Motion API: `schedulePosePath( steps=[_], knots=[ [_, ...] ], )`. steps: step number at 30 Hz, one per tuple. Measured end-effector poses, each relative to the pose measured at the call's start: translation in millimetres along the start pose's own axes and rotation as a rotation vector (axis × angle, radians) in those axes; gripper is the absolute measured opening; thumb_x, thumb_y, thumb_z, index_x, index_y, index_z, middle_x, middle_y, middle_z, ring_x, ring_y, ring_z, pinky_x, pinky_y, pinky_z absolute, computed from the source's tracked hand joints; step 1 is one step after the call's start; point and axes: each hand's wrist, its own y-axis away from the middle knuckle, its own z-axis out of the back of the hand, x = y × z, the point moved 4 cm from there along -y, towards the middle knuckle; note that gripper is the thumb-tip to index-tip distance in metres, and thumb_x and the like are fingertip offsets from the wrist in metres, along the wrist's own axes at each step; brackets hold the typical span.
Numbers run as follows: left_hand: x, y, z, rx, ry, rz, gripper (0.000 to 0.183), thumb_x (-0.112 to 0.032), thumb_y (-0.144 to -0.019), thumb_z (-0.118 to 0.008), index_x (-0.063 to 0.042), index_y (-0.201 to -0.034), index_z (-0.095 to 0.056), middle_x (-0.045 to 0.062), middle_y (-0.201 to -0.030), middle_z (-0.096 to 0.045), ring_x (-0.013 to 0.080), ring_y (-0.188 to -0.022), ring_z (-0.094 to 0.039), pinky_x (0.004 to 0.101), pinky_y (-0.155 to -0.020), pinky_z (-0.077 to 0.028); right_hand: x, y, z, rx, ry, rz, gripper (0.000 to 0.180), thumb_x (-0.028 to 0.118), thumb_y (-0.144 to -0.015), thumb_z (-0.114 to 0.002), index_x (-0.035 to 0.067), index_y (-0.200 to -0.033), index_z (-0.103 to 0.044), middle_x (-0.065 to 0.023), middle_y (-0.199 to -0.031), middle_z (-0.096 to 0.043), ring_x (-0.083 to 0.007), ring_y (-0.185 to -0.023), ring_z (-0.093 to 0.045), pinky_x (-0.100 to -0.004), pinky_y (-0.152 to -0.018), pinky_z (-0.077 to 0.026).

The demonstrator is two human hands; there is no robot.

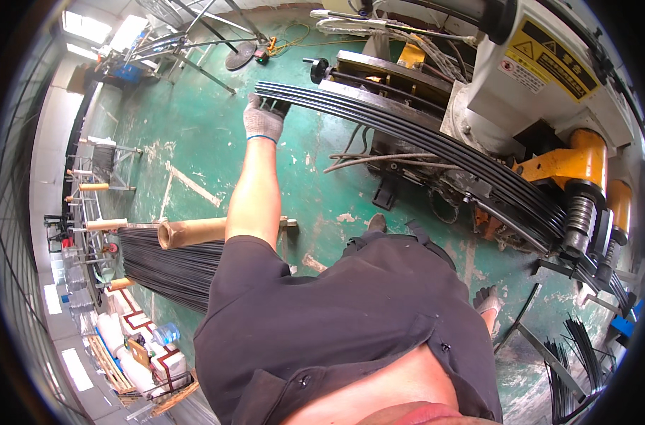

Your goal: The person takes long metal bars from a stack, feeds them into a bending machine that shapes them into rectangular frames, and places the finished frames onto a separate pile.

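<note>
My left hand (265, 117), in a whitish knit glove with dark fingers, is closed around the near end of several long black bars (365, 114). The bars run side by side across the front of a large press-like machine (492, 106) and reach its orange and steel columns at the right. My right hand (488, 298), in a similar glove, hangs low beside my body at the right, fingers apart, with nothing seen in it. The far end of the bars is partly hidden by the machine.
A rack with many black rods (168, 265) and a cardboard tube (192, 232) stands at the left. Cables (386, 158) hang below the machine. At lower right, bundled black strips (561, 372) lie by a metal frame (551, 361). A round metal base (241, 56) stands on the floor.
</note>
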Motion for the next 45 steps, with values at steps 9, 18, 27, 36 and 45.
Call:
schedulePosePath(
  steps=[9,18,27,36,45],
  knots=[
    [-25,-20,0,0.26,-0.214,0.051,0.049,-0.046,-0.11,-0.051,-0.016,-0.148,-0.048,0.016,-0.141,-0.055,0.0386,-0.124,-0.059,0.0674,-0.107,-0.048,-51,72,-17,-0.039,0.026,-0.012,0.04,0.041,-0.104,-0.063,0.007,-0.126,-0.064,-0.0045,-0.097,-0.068,-0.0242,-0.081,-0.064,-0.0428,-0.068,-0.048],
    [-35,-67,53,0.33,-0.516,0.041,0.051,-0.047,-0.109,-0.045,-0.008,-0.139,-0.059,0.015,-0.144,-0.062,0.0303,-0.135,-0.056,0.0492,-0.122,-0.039,20,56,-62,0.084,0.123,0.115,0.038,0.039,-0.099,-0.07,0.005,-0.116,-0.065,-0.006,-0.087,-0.069,-0.0193,-0.065,-0.063,-0.0345,-0.057,-0.05],
    [106,37,34,-0.166,-0.014,0.164,0.068,-0.049,-0.11,-0.042,-0.005,-0.161,-0.031,0.019,-0.164,-0.041,0.0441,-0.148,-0.042,0.0667,-0.12,-0.036,61,-4,-9,0.122,0.206,0.048,0.036,0.033,-0.1,-0.07,0.003,-0.119,-0.068,-0.0068,-0.095,-0.073,-0.0186,-0.074,-0.068,-0.0339,-0.064,-0.053],
    [400,209,-3,0.505,-0.677,0.363,0.046,-0.037,-0.1,-0.059,-0.008,-0.136,-0.064,0.015,-0.138,-0.065,0.0305,-0.128,-0.061,0.0474,-0.109,-0.048,136,-127,74,0.106,0.535,0.002,0.029,0.032,-0.1,-0.069,0.004,-0.108,-0.07,-0.0035,-0.085,-0.07,-0.0174,-0.067,-0.063,-0.0341,-0.06,-0.048],
    [436,278,-90,0.812,-1.275,0.131,0.042,-0.034,-0.1,-0.061,-0.009,-0.133,-0.065,0.012,-0.133,-0.067,0.0306,-0.123,-0.063,0.0449,-0.103,-0.052,168,-158,73,0.187,0.522,0.227,0.036,0.03,-0.095,-0.071,-0.004,-0.106,-0.072,-0.0086,-0.087,-0.073,-0.0171,-0.075,-0.066,-0.0348,-0.071,-0.053]
  ],
)
